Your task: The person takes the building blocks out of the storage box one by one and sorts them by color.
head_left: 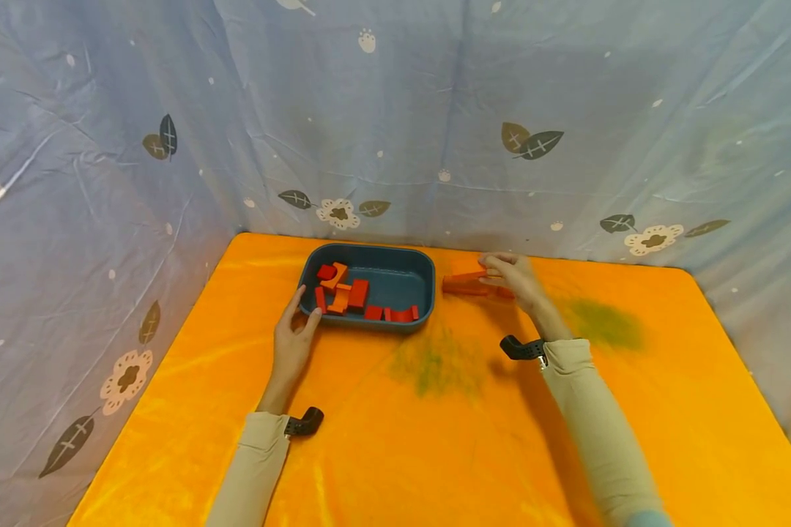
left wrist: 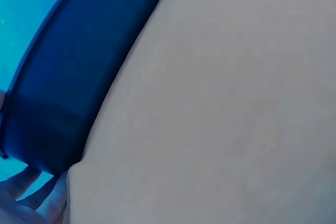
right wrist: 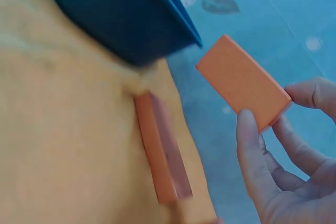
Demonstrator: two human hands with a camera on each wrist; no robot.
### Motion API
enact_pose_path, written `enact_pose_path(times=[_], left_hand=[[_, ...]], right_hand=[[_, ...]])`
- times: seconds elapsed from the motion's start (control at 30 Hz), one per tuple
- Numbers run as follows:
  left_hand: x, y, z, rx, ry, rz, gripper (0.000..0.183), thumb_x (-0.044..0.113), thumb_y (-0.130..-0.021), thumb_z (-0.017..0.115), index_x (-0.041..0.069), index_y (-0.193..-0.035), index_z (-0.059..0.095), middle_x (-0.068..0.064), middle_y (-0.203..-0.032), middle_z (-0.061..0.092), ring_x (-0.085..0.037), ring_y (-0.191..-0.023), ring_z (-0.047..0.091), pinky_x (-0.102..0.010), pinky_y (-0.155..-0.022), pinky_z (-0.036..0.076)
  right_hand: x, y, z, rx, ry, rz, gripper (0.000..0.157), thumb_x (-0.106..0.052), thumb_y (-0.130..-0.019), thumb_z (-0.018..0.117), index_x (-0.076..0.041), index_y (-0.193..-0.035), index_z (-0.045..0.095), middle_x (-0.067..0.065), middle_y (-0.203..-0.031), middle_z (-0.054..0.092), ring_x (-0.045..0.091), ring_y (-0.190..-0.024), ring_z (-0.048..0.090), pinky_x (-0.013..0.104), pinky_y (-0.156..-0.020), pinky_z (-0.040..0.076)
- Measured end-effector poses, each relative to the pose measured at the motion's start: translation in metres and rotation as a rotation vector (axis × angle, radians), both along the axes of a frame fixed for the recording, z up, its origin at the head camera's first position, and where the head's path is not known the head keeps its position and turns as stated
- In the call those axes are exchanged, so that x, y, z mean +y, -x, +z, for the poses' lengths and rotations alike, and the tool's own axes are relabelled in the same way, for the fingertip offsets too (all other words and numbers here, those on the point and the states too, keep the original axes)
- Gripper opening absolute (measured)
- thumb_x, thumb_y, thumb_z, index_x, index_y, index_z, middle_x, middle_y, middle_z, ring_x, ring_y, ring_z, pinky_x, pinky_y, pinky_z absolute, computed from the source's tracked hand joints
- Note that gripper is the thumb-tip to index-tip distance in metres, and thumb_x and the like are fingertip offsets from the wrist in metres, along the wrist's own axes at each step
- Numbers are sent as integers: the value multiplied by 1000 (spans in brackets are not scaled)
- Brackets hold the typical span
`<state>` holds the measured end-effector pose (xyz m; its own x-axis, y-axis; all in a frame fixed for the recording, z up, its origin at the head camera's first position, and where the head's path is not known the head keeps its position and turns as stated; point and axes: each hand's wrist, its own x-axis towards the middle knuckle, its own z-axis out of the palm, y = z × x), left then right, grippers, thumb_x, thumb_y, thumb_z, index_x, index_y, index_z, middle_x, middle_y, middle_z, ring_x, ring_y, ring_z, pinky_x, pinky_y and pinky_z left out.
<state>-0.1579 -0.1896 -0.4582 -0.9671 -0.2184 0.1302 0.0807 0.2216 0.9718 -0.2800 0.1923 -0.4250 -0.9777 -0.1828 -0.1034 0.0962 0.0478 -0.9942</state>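
Note:
At its near-left corner my left hand [head_left: 291, 342] holds a dark blue rectangular tub [head_left: 400, 255], thumb at the front rim and fingers along the left end. In the left wrist view, the tub's side wall [left wrist: 79, 72] shows with fingertips at its corner. My right hand [head_left: 519, 284] pinches an orange rectangular block [right wrist: 244, 83] between thumb and fingers, raised just right of the tub. Beneath it on the table lies a long orange block [right wrist: 160, 148]. Inside the tub are several red and orange blocks, among them a red block [head_left: 359, 295] and an orange arch block [head_left: 334, 276].
A yellow-orange cloth [head_left: 395, 439] covers the table, with greenish patches in its pile. Grey-blue patterned curtains [head_left: 435, 110] hang close behind the table and along its left side. The tub stands near the back edge.

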Motion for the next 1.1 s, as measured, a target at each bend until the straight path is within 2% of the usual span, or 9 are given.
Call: enact_pose_path(times=[0.17, 0.37, 0.47, 0.6, 0.7, 0.77, 0.83, 0.97, 1.1], left_hand=[[-1, 1, -1, -1, 2, 1, 58, 15, -98, 60, 6, -151, 38, -13, -157, 31, -28, -142, 30, -49, -107, 38], [-2, 2, -2, -6, 9, -1, 57, 16, -99, 60, 8, -151, 38, -12, -158, 30, -27, -144, 27, -49, -106, 39], [-1, 1, -2, -9, 11, -2, 57, 15, -99, 59, 7, -151, 38, -12, -158, 30, -28, -144, 26, -50, -107, 38], [0, 2, -2, -5, 17, 0, 57, 16, -99, 60, 6, -151, 38, -13, -157, 30, -28, -144, 27, -52, -108, 37], [0, 3, -1, -5, 23, 0, 57, 17, -99, 60, 6, -150, 39, -13, -157, 31, -28, -143, 27, -51, -107, 38], [0, 3, -1, -9, 28, 0, 57, 17, -99, 60, 6, -151, 39, -12, -157, 31, -26, -143, 28, -45, -105, 41], [-1, 3, -1, -13, 35, 0, 57, 18, -99, 60, 7, -151, 39, -11, -157, 31, -25, -143, 29, -33, -99, 45], [-1, 3, -1, -6, 26, -4, 57, 18, -99, 60, 7, -151, 38, -12, -157, 31, -26, -142, 30, -13, -77, 45], [-1, 2, -2, -7, 10, -7, 58, 18, -99, 60, 7, -151, 38, -13, -158, 29, -29, -141, 30, -11, -70, 43]], right_hand=[[21, -4, -1, 18, -15, -27, 53, -18, -101, 55, 21, -135, 41, -4, -102, 64, 8, -83, 67, 39, -91, 52], [38, -10, -5, -14, -64, -37, 56, -21, -101, 54, 18, -138, 40, 1, -110, 62, 4, -84, 66, 36, -92, 52], [48, -12, -5, -25, -24, -61, 53, -19, -101, 55, 18, -136, 41, -4, -102, 65, 5, -82, 66, 29, -85, 55], [67, -14, -3, -62, 80, -105, 34, -17, -99, 58, 8, -122, 53, -10, -90, 70, 7, -77, 69, 24, -79, 56], [83, -17, -3, -84, 123, -126, 19, -17, -99, 59, -3, -110, 60, -10, -91, 71, 8, -77, 70, 26, -79, 56], [92, -20, -4, -79, 130, -130, 14, -17, -99, 58, -6, -106, 64, -11, -91, 71, 7, -78, 69, 24, -78, 56], [100, -23, -4, -77, 150, -145, 12, -17, -99, 58, -13, -97, 70, -11, -91, 71, 8, -78, 70, 24, -78, 56], [115, -27, -6, -70, 198, -179, 19, -15, -98, 61, -19, -87, 75, -8, -90, 73, 10, -76, 71, 24, -75, 56], [128, -28, -10, -58, 253, -186, 21, -11, -98, 60, -16, -85, 76, -5, -89, 72, 12, -75, 71, 25, -72, 57]])
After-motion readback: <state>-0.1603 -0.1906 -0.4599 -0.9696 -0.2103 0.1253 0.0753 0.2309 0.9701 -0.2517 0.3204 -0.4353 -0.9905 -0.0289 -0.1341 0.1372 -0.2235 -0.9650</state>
